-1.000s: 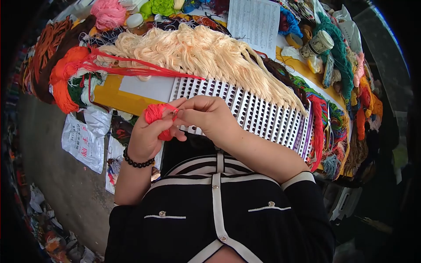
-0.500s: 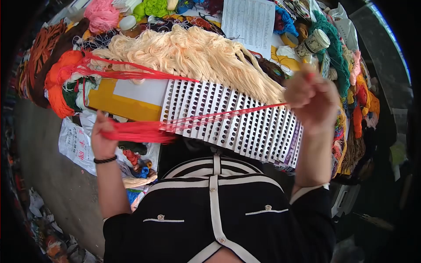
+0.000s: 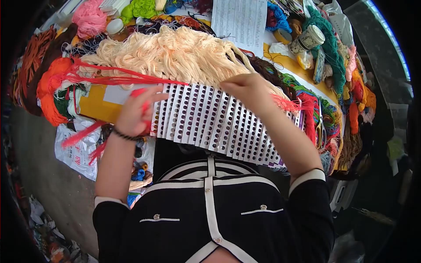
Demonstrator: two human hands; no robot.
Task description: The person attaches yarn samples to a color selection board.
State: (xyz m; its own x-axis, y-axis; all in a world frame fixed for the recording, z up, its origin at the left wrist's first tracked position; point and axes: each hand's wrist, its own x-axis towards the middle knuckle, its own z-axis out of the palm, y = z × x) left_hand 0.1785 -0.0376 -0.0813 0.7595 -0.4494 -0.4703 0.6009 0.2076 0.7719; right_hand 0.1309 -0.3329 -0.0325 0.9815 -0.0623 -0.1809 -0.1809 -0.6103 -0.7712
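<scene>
A row of white cards (image 3: 210, 118) punched with round holes lies in front of my body. At its left end my left hand (image 3: 140, 111) is curled around red thread (image 3: 83, 133), whose loose ends trail out to the lower left. My right hand (image 3: 247, 90) is over the cards' upper edge, thumb and fingers pinched together; whatever is between the fingertips is too small to make out. More red strands (image 3: 131, 80) run from the left to the top edge of the cards. Another red bunch (image 3: 309, 114) lies at the right end, beyond my right forearm.
A thick pile of cream thread (image 3: 175, 52) lies behind the cards. Around it are an orange skein (image 3: 52, 87), a pink skein (image 3: 90, 19), a printed sheet (image 3: 239, 24), a patterned cup (image 3: 309, 38), a lidded jar (image 3: 116, 28) and scissors (image 3: 322, 131) at the right.
My left hand has moved right and up to the cards with the red thread. My right hand has come left and down to their upper edge. The stretched red strands no longer cross the cards.
</scene>
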